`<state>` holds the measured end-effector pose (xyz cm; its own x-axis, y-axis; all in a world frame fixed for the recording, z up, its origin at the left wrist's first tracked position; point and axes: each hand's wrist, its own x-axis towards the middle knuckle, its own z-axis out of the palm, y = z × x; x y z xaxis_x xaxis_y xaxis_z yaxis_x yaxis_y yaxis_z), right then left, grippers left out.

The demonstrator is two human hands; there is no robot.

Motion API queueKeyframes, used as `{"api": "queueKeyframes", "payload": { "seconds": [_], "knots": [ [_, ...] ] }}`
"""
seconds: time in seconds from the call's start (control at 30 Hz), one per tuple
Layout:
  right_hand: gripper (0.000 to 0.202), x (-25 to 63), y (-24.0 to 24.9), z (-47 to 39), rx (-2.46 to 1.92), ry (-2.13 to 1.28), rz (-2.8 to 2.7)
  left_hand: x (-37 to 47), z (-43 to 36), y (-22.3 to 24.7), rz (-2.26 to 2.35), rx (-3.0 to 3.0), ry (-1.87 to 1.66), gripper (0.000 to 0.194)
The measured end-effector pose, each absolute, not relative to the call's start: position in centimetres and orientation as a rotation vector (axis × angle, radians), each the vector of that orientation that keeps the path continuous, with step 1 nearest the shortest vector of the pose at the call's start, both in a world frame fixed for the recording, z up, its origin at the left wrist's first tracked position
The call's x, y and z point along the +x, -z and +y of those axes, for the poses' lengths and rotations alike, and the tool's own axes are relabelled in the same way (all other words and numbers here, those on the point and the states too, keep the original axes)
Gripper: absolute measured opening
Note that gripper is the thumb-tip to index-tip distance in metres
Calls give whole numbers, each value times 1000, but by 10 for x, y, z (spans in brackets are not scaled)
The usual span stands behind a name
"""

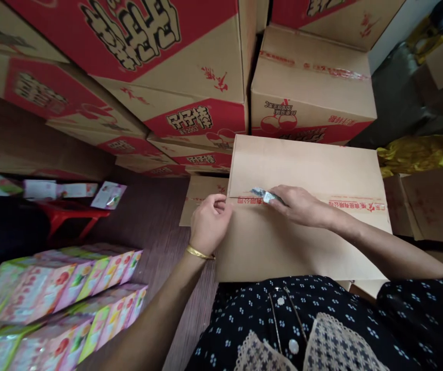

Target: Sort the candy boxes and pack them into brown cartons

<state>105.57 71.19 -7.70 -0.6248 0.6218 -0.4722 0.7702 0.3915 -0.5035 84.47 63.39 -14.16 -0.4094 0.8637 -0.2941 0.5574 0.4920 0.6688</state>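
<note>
A closed brown cardboard box (302, 247) lies in front of my body, with a strip of clear tape bearing red print (343, 204) along its top seam. My right hand (300, 204) is closed around a slim tool that looks like a box cutter (268, 197). Its shiny tip lies at the printed tape, toward the left end of the seam. My left hand (210, 221), with a gold bracelet (200, 252) at the wrist, has its fingers curled at the box's left edge by the tape end. Whatever those fingers may grip is hidden.
Large red and brown cartons (198, 121) are stacked behind the box, and a taped carton (312, 82) stands at back right. Colourful packs (62, 283) fill the lower left near a red stool (76, 214). Yellow plastic (418, 154) lies at the right.
</note>
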Motion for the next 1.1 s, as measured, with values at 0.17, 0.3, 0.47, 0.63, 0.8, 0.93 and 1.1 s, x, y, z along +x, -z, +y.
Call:
{"api": "queueKeyframes", "payload": {
  "seconds": [0.17,0.3,0.47,0.63,0.8,0.93,1.1],
  "knots": [
    [25,1042,75,715,1172,790,2478,835,638,143,2092,1078,-632,25],
    [30,1031,84,715,1106,591,2526,833,639,143,2090,1137,-480,29],
    [26,1019,96,711,991,490,2587,846,637,135,2230,1181,-359,35],
    [29,1009,96,707,925,443,2617,858,630,129,2270,1200,-439,33],
    [31,999,84,711,836,419,2589,858,624,131,2268,1186,-490,25],
    [32,1000,75,720,817,368,2541,855,620,136,2195,1173,-564,25],
    [29,1021,68,733,796,368,2440,848,618,143,2100,1166,-675,35]
  ]
}}
